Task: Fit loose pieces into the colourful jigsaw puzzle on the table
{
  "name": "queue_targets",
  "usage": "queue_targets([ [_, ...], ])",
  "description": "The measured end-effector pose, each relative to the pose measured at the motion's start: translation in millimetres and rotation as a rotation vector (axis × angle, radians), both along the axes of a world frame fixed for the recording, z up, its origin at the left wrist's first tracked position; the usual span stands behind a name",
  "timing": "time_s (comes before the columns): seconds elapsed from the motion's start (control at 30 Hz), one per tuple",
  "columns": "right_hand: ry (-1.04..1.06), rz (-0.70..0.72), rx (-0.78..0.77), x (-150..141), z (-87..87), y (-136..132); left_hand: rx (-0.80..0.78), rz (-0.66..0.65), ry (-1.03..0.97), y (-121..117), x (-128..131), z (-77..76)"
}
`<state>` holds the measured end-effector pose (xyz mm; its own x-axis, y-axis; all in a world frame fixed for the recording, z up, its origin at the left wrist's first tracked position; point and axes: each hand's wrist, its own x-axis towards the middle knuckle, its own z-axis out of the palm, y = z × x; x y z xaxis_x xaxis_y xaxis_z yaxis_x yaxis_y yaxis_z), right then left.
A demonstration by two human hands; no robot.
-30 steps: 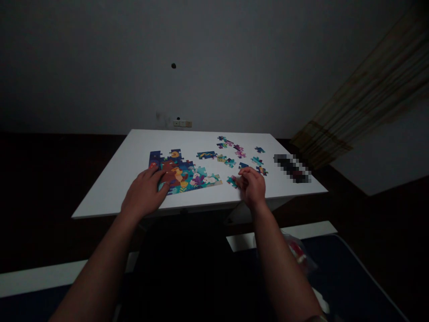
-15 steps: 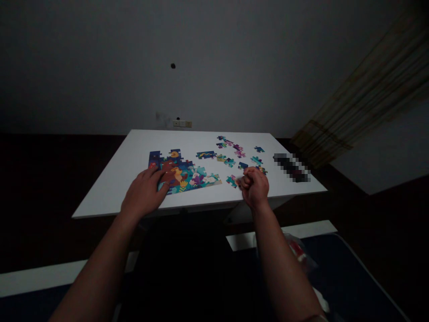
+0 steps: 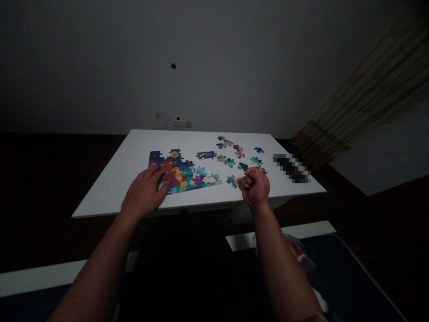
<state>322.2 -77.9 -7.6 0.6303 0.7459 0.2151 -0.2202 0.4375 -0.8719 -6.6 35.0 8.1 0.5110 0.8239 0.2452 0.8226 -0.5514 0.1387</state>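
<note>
My left hand (image 3: 142, 191) lies flat over the lower left part of a partly joined jigsaw puzzle (image 3: 177, 174), fingers stretched out. The joined part shows a brown bear, white rabbits and plants on dark blue and teal. My right hand (image 3: 255, 188) is closed in a fist at the front of the table, and I cannot make out whether anything is inside it. Just left of its fingers lies a teal puzzle piece (image 3: 231, 181). A dark blue piece (image 3: 243, 166) is behind the fist, and another piece (image 3: 262, 170) is partly hidden by it.
Several loose pieces, including a pink piece (image 3: 239, 154) and a teal piece (image 3: 256, 161), are scattered over the white table (image 3: 110, 179). A blurred dark object (image 3: 291, 168) lies at the right edge. Below my right forearm is a clear plastic bag (image 3: 306, 259) on a dark blue seat.
</note>
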Motion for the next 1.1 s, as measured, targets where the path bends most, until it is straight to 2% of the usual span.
queue_targets([
  [1.1, -0.006, 0.018, -0.032, -1.8, 1.8, -1.9, 0.011, 0.012, 0.027, 1.4, 1.5, -1.3],
])
